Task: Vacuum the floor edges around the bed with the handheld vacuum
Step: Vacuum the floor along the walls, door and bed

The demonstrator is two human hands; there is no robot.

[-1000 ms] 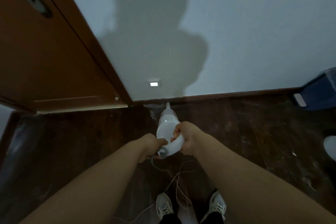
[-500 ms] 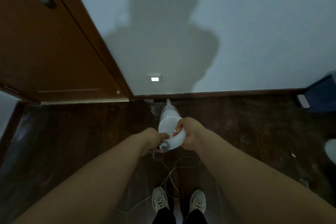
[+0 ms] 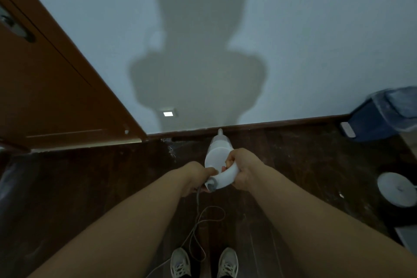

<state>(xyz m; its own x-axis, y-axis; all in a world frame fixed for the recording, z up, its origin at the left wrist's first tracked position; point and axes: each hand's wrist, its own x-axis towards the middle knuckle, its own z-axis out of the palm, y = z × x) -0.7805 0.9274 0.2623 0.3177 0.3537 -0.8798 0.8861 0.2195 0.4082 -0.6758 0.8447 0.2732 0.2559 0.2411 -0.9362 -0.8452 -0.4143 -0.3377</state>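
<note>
Nearest the camera, two pale sneakers (image 3: 204, 263) are standing on the dark wooden floor (image 3: 90, 187), directly below the grip. A thin cord (image 3: 198, 221) is looping over the boards between the shoes and the hands, rising to the rear end of the handle.

Above that, both bare forearms are reaching forward and meeting at the handheld vacuum (image 3: 218, 160). The right hand (image 3: 242, 168) is wrapping its fingers closed around the curved white handle, on the handle's right side. The left hand (image 3: 198, 175) is closing on the handle's grey rear end, where the cord comes out, just left of and slightly nearer than the right hand.

Beyond the hands, the vacuum's white body is pointing away, its narrow nozzle reaching the dark baseboard (image 3: 282, 125) at the foot of the wall (image 3: 316, 40). Pale dust marks are showing on the floor just left of the nozzle.

Farther left of the grip, a brown wooden door (image 3: 45, 85) is standing. Well to the right, a round white base (image 3: 397, 188) is sitting on the floor, and beyond it a dark blue bin (image 3: 383, 117) with a clear liner is standing against the wall. The person's shadow is falling on the wall straight ahead, with a small lit rectangle (image 3: 167, 114) low within it.
</note>
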